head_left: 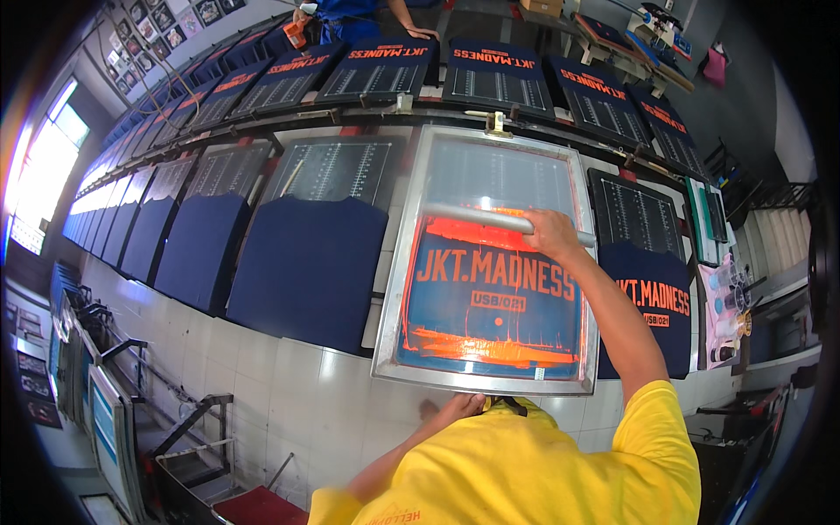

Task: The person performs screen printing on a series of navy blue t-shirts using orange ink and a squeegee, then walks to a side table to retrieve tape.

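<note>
White light pours through the window [52, 166] at far left, and running in from there, a line of plain navy shirts [306, 267], each laid on a dark board. Up top, across the rail, a co-worker in blue [346, 10] stands behind more boards, one hand around an orange tool [296, 35].

Now to the middle: the metal-framed screen [490, 383] lies flat between a plain shirt and a printed one, orange lettering showing in its panel. At its near edge, the left hand [464, 404], fingers up at the rim; how far they curl, I cannot tell. Above it, the squeegee [472, 217], a long grey bar, lies across the screen, a bright band of orange ink [468, 233] just below. And the right hand [549, 234] has it, closed firmly around the bar right of its middle!

Further right, a navy shirt with orange print [652, 297], and beyond it, small containers [724, 284] along the side.
</note>
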A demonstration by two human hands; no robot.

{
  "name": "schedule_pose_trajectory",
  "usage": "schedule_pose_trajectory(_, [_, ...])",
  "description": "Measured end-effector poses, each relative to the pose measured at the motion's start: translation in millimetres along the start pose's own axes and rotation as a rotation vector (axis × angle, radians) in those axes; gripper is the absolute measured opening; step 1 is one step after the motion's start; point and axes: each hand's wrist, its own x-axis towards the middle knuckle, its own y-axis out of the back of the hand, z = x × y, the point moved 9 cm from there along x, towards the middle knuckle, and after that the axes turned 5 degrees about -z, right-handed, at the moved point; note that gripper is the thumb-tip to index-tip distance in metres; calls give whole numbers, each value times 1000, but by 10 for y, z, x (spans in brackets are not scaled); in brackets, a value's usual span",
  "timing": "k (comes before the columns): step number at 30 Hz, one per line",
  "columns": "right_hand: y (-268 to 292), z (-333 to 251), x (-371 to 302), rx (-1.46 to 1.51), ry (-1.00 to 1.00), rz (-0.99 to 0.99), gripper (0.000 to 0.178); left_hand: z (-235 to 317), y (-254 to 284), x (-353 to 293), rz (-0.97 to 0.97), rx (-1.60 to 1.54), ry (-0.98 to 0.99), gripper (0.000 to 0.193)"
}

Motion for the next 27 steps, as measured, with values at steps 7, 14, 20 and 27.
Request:
schedule_pose_trajectory(7, [-79,74,36,-25,-6,-12,23,54,15,22,185,66,-162,53])
schedule_pose_trajectory(14, [-58,-79,-141,8,-52,-133,20,-267,49,116,39,102,-47,47])
schedule_pose_trajectory(20, [-12,-364,-490,26,-20,-137,16,-252,47,119,2,50,-50,48])
schedule_pose_trajectory(27, [-21,-787,-1155,-40,27,-104,18,-143,66,100,0,124,-115,52])
